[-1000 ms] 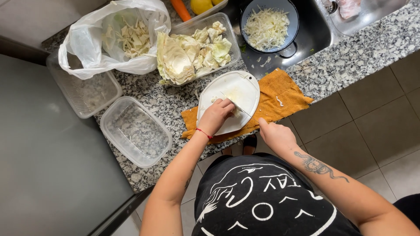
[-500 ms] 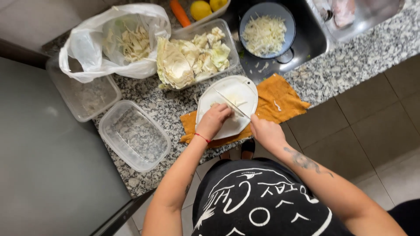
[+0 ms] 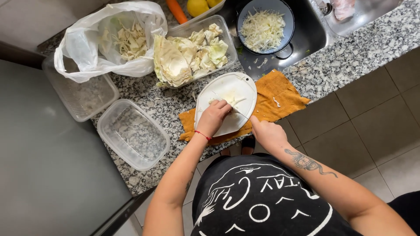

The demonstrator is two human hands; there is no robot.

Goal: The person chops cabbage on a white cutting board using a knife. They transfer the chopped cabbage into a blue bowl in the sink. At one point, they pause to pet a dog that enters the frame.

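Grip knife (image 3: 234,110) firmly in clenched right hand (image 3: 267,133); blade is thin and hard to make out. Pin cabbage (image 3: 229,101) on white cutting board (image 3: 227,102) with closed left hand (image 3: 213,118), fingertips curled back from the edge. Slice thin, even strips. Keep orange cloth (image 3: 280,98) flat under board. Beyond: tub of cabbage leaves (image 3: 190,54), pot of shreds (image 3: 264,25).

Granite counter (image 3: 350,52) under orange cloth (image 3: 280,98)

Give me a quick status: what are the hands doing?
Left hand pressing cabbage on white board. Right hand holds knife, blade across it. Nothing in the way.
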